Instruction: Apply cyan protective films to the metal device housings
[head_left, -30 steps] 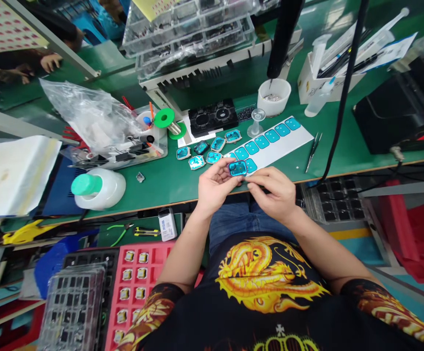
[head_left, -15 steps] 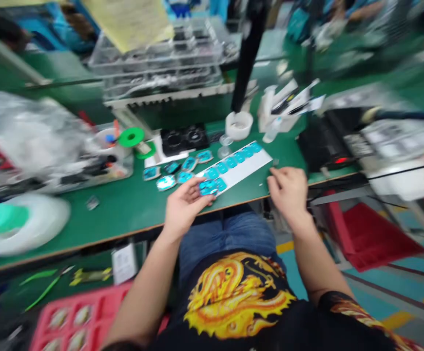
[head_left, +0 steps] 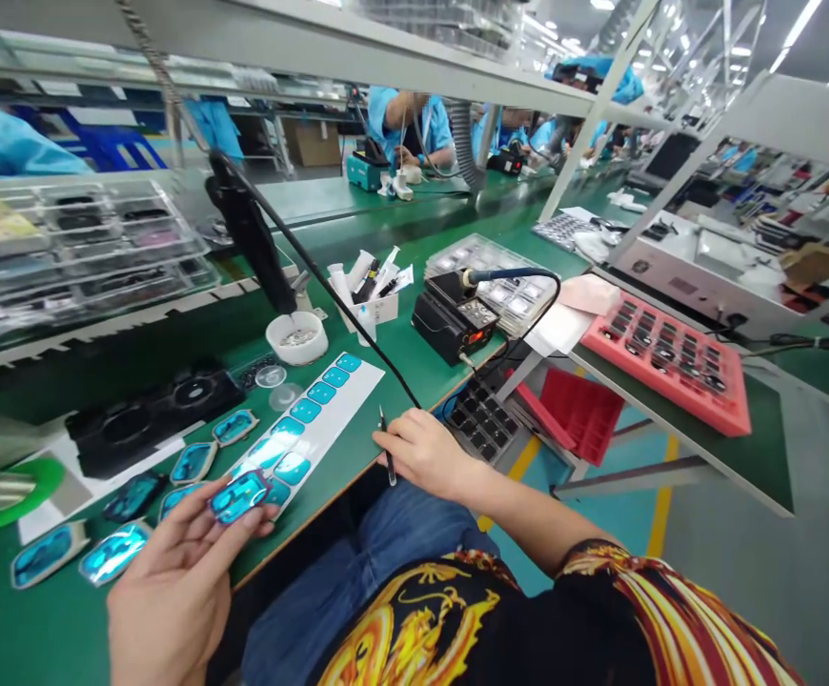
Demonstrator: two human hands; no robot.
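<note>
My left hand (head_left: 186, 562) is closed on a small rounded-rectangular part with shiny blue film and a dark rim (head_left: 238, 496), held between thumb and fingers. Behind it a white strip (head_left: 343, 419) lies on the bench, carrying a row of blue film stickers (head_left: 306, 411). My right hand (head_left: 429, 453), at the bench's front edge, grips dark tweezers (head_left: 389, 455), their tip pointing away from me. Several more blue-faced parts with pale rims (head_left: 49, 554) lie left of the strip, some partly hidden by my left hand.
A round white dish (head_left: 296, 338), a box of syringes and pens (head_left: 378, 307) and a black soldering station (head_left: 450, 324) with a cable stand behind. A red tray (head_left: 668, 357) of dark parts is at right. A black arm (head_left: 257, 233) hangs over the bench. People work opposite.
The view has swung right and tilted up. Tweezers now show clearly in my right hand. My left hand still holds the blue-faced part.
</note>
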